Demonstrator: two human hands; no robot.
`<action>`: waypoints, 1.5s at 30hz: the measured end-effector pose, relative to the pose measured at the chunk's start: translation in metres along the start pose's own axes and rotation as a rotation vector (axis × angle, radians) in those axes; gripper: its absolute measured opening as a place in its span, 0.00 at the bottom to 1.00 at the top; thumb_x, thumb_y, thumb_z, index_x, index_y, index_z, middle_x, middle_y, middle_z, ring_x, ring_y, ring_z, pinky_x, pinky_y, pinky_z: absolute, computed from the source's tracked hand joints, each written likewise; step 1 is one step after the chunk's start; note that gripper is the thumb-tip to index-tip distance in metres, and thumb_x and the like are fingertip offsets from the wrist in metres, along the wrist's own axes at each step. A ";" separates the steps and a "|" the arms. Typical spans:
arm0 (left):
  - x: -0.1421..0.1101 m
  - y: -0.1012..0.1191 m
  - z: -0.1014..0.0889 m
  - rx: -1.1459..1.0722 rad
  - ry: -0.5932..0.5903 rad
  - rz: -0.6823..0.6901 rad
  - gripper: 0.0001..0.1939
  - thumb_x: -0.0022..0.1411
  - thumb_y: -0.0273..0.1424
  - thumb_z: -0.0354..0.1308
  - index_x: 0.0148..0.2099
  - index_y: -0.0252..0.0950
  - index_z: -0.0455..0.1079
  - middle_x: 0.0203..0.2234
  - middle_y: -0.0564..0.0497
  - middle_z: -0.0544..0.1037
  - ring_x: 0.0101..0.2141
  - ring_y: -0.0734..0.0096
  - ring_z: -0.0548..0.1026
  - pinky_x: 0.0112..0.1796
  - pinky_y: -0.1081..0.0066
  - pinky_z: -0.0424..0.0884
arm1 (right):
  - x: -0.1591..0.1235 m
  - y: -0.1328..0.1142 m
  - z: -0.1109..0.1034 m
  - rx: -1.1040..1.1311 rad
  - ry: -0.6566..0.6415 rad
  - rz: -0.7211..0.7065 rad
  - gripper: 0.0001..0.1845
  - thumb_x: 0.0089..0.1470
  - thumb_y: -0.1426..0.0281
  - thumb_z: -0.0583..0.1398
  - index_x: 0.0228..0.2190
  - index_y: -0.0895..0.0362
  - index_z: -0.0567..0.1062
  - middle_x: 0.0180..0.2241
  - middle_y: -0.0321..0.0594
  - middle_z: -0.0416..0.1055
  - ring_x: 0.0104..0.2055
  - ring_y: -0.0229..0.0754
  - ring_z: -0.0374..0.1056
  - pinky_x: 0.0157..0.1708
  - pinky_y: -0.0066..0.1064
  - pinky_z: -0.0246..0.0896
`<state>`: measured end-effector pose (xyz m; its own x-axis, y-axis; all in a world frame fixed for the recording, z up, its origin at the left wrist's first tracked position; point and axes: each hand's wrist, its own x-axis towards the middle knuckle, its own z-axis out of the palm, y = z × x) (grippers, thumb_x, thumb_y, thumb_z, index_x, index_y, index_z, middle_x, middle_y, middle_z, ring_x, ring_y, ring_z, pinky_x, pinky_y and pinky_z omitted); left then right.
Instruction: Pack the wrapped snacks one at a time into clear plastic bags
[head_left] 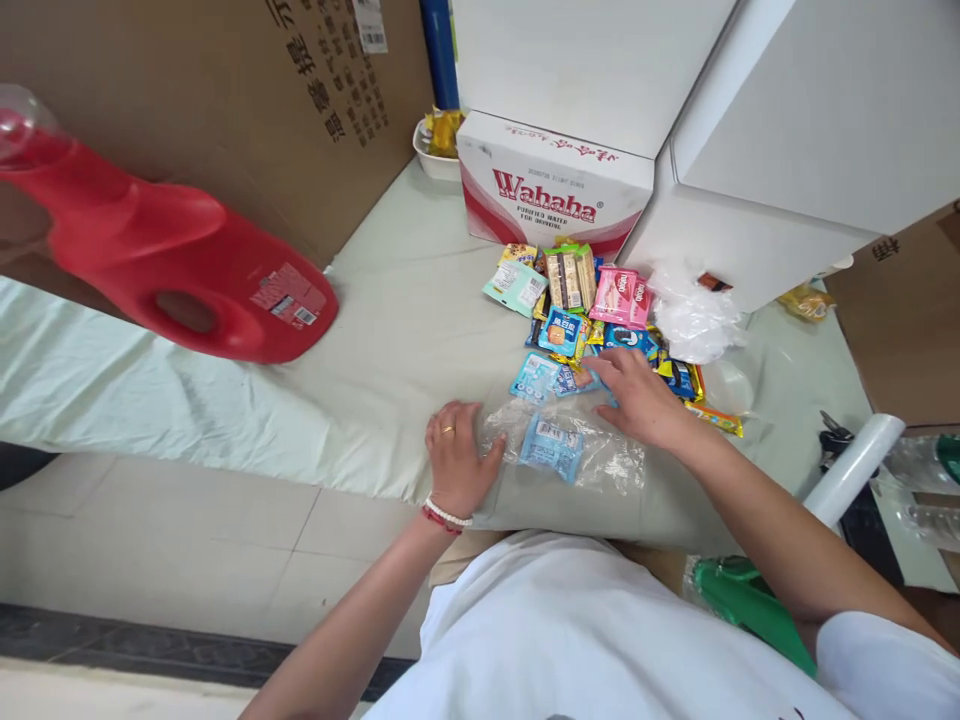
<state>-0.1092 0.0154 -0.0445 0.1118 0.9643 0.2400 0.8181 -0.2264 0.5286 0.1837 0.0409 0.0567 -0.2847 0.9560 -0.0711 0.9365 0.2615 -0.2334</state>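
My left hand (459, 455) rests on the cloth-covered table with its fingers stretched out, its thumb at the edge of a clear plastic bag (611, 462). A light-blue snack packet (553, 447) lies in or under that bag; I cannot tell which. My right hand (641, 395) reaches over the near side of a pile of snacks, thumb and forefinger apart around the edge of a blue packet (576, 379). Another light-blue packet (535, 377) lies just left of it. Behind are a blue cracker packet (561, 331), pink wafer packets (622, 296) and a green-edged biscuit packet (569, 278).
A white and red water carton (555, 190) stands behind the pile. Crumpled white plastic bags (694, 310) lie to its right. A large red jug (187, 260) is at the left by a cardboard box (225, 110). A white roll (855, 468) leans at the right edge.
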 end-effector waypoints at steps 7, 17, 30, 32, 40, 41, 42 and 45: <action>0.024 0.008 0.003 -0.103 -0.150 0.021 0.44 0.59 0.38 0.63 0.72 0.35 0.49 0.53 0.40 0.77 0.56 0.48 0.70 0.59 0.50 0.60 | 0.082 -0.018 0.029 -0.015 -0.064 -0.369 0.17 0.59 0.74 0.60 0.50 0.54 0.79 0.51 0.47 0.76 0.67 0.55 0.55 0.66 0.51 0.43; 0.054 0.022 0.004 0.173 -0.447 -0.043 0.17 0.69 0.43 0.52 0.37 0.37 0.75 0.32 0.42 0.81 0.42 0.51 0.78 0.44 0.58 0.63 | 0.099 -0.029 0.001 -0.050 -0.210 -0.047 0.20 0.70 0.61 0.51 0.35 0.58 0.78 0.33 0.44 0.76 0.33 0.42 0.66 0.31 0.31 0.46; 0.073 -0.004 -0.028 -0.211 -0.539 -0.205 0.10 0.60 0.39 0.56 0.35 0.38 0.73 0.27 0.48 0.79 0.31 0.62 0.77 0.32 0.69 0.63 | -0.021 -0.127 0.054 -0.010 -0.314 0.011 0.30 0.67 0.67 0.54 0.68 0.56 0.60 0.52 0.52 0.72 0.48 0.51 0.71 0.42 0.35 0.64; 0.071 -0.005 -0.039 -0.483 -0.581 -0.303 0.12 0.57 0.41 0.59 0.34 0.37 0.71 0.24 0.52 0.76 0.26 0.67 0.75 0.30 0.70 0.64 | -0.030 -0.133 0.069 -0.021 -0.288 -0.001 0.30 0.66 0.69 0.54 0.68 0.57 0.61 0.53 0.55 0.70 0.51 0.54 0.69 0.46 0.39 0.67; 0.032 0.066 -0.019 -0.592 -0.668 -0.134 0.14 0.65 0.30 0.50 0.42 0.36 0.78 0.30 0.49 0.80 0.34 0.65 0.78 0.38 0.67 0.73 | -0.052 -0.108 0.082 0.404 -0.159 -0.123 0.20 0.59 0.71 0.62 0.54 0.59 0.75 0.58 0.56 0.68 0.62 0.58 0.63 0.59 0.50 0.63; 0.027 0.073 -0.013 -0.455 -0.628 -0.042 0.16 0.64 0.28 0.49 0.43 0.37 0.79 0.34 0.47 0.81 0.38 0.64 0.78 0.41 0.66 0.73 | -0.057 -0.100 0.076 0.499 -0.168 -0.131 0.16 0.61 0.71 0.61 0.50 0.56 0.77 0.55 0.52 0.72 0.58 0.55 0.67 0.56 0.47 0.66; 0.023 0.079 -0.008 -0.320 -0.589 0.044 0.17 0.64 0.26 0.49 0.45 0.37 0.79 0.38 0.46 0.81 0.41 0.62 0.78 0.43 0.65 0.73 | -0.061 -0.090 0.071 0.575 -0.152 -0.104 0.12 0.63 0.70 0.58 0.46 0.55 0.79 0.49 0.48 0.75 0.52 0.51 0.71 0.51 0.43 0.68; 0.015 0.090 -0.001 -0.010 -0.532 0.191 0.17 0.67 0.26 0.50 0.49 0.39 0.79 0.40 0.42 0.78 0.44 0.58 0.75 0.41 0.63 0.72 | -0.071 -0.059 0.060 0.520 0.136 0.208 0.14 0.67 0.64 0.54 0.43 0.53 0.78 0.41 0.45 0.75 0.44 0.49 0.72 0.45 0.40 0.69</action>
<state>-0.0340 0.0096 0.0078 0.5285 0.8418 -0.1099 0.7504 -0.4027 0.5242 0.1361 -0.0506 0.0176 -0.0444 0.9978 -0.0490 0.7366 -0.0004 -0.6763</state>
